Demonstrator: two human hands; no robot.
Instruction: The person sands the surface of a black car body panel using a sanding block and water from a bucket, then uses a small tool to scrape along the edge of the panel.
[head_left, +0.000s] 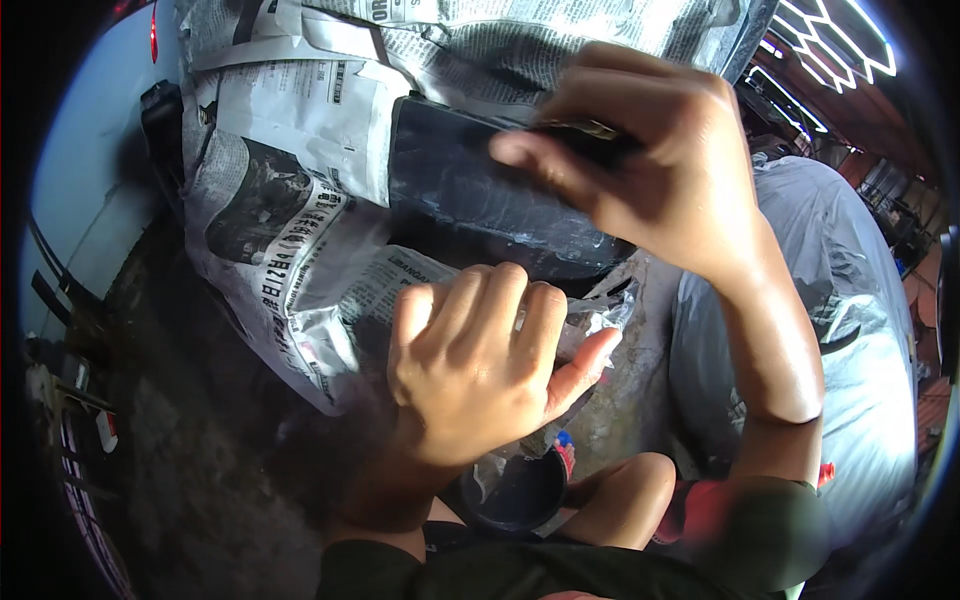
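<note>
A dark, scuffed, curved panel (460,180) shows through a gap in taped-on newspaper (310,130). Above its right end is my right hand (650,140), slightly blurred, fingers bent and thumb pointing left. It is closed on a small dark piece with a yellowish edge (595,130), mostly hidden by the fingers; its kind is unclear. My left hand (475,350) rests palm down at the panel's lower edge, over the newspaper. Its fingers are bent, slightly apart, with their tips hidden, and its thumb sticks out right beside crumpled clear plastic (610,310).
Between my knees stands a dark bucket (515,490), a red and blue item (565,445) at its rim. To the right, a large form is draped in grey sheeting (800,280). A pale wall (90,190) rises at the left. Cables and small items lie at the lower left.
</note>
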